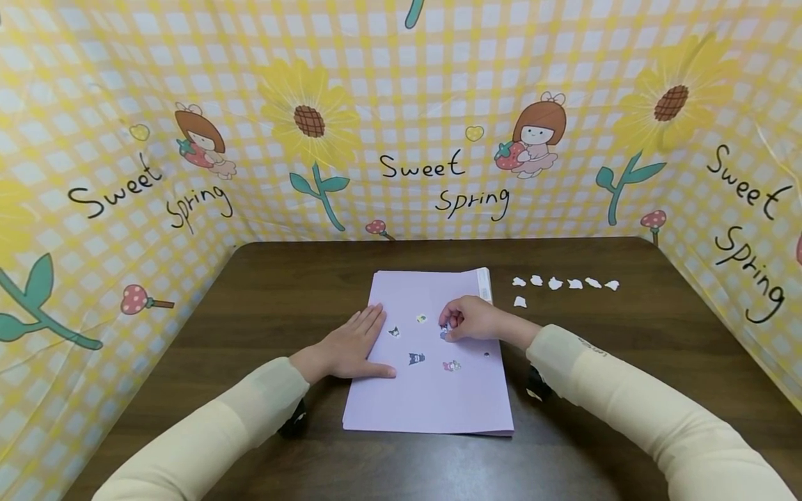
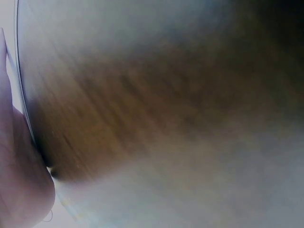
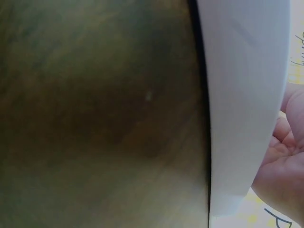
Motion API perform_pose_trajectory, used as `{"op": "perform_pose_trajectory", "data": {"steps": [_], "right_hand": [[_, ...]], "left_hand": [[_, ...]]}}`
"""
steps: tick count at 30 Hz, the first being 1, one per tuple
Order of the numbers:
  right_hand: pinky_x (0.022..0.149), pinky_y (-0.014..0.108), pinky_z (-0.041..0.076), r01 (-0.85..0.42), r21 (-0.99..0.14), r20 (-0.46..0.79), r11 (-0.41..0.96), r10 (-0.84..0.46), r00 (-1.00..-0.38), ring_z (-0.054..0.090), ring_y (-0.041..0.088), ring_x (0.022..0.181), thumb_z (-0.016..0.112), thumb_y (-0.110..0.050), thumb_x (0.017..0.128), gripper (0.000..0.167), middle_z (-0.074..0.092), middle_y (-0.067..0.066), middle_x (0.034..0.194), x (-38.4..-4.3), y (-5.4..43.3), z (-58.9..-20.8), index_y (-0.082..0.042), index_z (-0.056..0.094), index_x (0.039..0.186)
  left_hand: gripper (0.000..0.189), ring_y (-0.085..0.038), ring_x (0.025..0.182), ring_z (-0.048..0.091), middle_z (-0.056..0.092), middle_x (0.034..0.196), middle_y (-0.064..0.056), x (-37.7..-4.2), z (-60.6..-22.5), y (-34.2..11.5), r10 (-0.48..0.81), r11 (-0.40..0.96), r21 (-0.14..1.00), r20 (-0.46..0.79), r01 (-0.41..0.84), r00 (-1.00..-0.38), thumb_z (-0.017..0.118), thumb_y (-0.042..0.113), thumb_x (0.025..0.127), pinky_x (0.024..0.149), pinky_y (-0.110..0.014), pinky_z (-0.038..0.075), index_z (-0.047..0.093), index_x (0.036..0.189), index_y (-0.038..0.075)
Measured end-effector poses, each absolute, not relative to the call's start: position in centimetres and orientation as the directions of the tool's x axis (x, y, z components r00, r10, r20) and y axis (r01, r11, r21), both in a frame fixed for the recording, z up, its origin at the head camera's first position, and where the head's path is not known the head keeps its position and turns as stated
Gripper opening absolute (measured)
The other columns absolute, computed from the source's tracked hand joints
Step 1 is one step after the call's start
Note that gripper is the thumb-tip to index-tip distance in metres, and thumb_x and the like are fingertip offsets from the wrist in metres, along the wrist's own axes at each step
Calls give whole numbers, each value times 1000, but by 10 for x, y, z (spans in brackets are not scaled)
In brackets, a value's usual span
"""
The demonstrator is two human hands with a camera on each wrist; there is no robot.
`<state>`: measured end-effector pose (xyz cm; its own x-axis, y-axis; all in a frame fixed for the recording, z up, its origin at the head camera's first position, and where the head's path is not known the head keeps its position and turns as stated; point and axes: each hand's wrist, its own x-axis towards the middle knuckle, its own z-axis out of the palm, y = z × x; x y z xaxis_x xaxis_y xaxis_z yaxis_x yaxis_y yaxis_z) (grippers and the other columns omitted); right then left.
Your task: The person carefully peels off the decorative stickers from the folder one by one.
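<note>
A stack of lilac paper point(image 1: 426, 407) lies on the table in the head view. Spread flat near its left edge is my left hand point(image 1: 351, 344), thumb extended over the paper; part of this hand point(image 2: 23, 180) shows at the left of the left wrist view. My right hand point(image 1: 476, 319) pinches a small blue-and-dark cartoon sticker point(image 1: 443, 332) at the paper, fingers partly covering it. Around it are a black-and-white sticker point(image 1: 393, 332), a yellow-green one point(image 1: 422, 319), a dark blue one point(image 1: 416, 359) and a pink one point(image 1: 451, 365).
Several small white paper scraps point(image 1: 555, 284) lie in a row right of the paper, with one scrap point(image 1: 520, 302) below them. A white strip with print point(image 1: 484, 284) shows at the paper's upper right corner. A checked cloth point(image 1: 401, 104) surrounds the dark wooden table point(image 1: 282, 278).
</note>
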<state>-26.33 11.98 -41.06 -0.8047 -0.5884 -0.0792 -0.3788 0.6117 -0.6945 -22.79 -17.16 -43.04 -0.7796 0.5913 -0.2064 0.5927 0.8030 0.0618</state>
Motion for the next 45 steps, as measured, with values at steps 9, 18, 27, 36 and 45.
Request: {"op": "perform_pose_trajectory", "data": {"steps": [9,18,27,36,45], "right_hand": [[67,27,40,-378,-695,-81,611,-589,-804,49,13,69,81,-8,79,17,53,-1,71,-262,120,-410,-6,69,91],[67,27,41,-369,-681,-84,633,-568,-819,50,14,68,82,-10,78,18,55,0,71,-261,119,-409,-6,69,89],[67,27,41,-347,-679,-110,647,-557,-823,50,14,69,82,-10,79,18,55,1,72,-262,118,-408,-6,68,89],[66,27,40,-362,-681,-117,636,-583,-804,49,14,69,81,-9,80,18,53,1,72,-264,118,-408,-5,66,89],[67,28,40,-378,-667,-105,642,-583,-806,48,16,72,80,-9,80,18,52,2,75,-264,118,-410,-6,65,89]], "left_hand": [[118,-29,147,1,3,161,-17,-228,-430,-172,596,799,61,-208,598,-775,36,86,79,117,-42,8,8,154,-1],[119,-26,147,-3,-1,161,-14,-230,-432,-172,583,807,51,-228,589,-780,34,87,78,116,-39,6,5,155,1],[119,-25,147,-4,-3,162,-14,-230,-434,-172,581,810,60,-225,584,-782,33,88,78,116,-39,4,3,155,2],[119,-25,147,-5,-4,161,-13,-230,-434,-172,577,812,57,-234,581,-783,34,87,78,116,-39,3,2,155,2],[118,-28,147,-1,0,161,-16,-229,-430,-172,592,801,58,-219,595,-776,36,85,79,117,-41,6,6,154,0]]}}
